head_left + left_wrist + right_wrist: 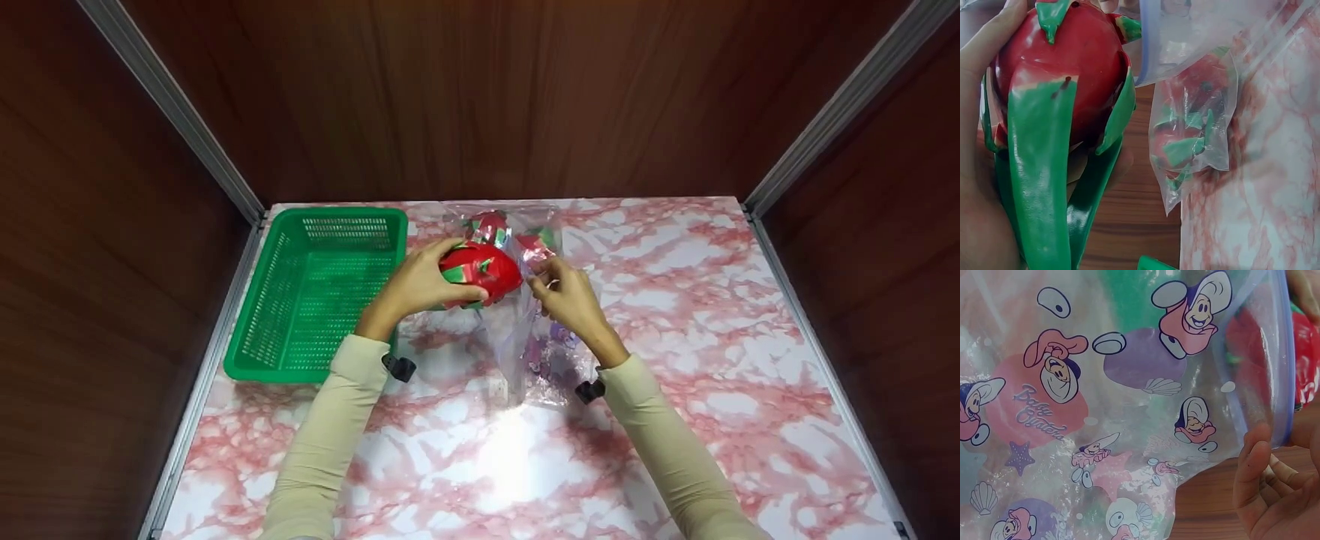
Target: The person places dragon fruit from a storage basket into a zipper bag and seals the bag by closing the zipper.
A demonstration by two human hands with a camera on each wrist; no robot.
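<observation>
My left hand (421, 283) grips a glossy red dragon fruit (487, 271) with green leafy scales, which looks artificial. The left wrist view shows long green scales hanging from that dragon fruit (1061, 50). With thumb and fingers, my right hand (568, 300) pinches the edge of a clear zip bag (551, 356) printed with cartoon oysters and shells. In the right wrist view the bag's bluish zip rim (1283, 360) stands right by the fruit. Behind the hands, another red-and-green fruit (489, 223) and a similar piece (536, 244) lie under or inside clear plastic.
A green perforated basket (400, 232) stands to the left, beside my left forearm. The tabletop (720, 330) has a pink-and-white marble pattern. Brown wood-grain panels (480, 97) with metal corner rails enclose it at the back and both sides.
</observation>
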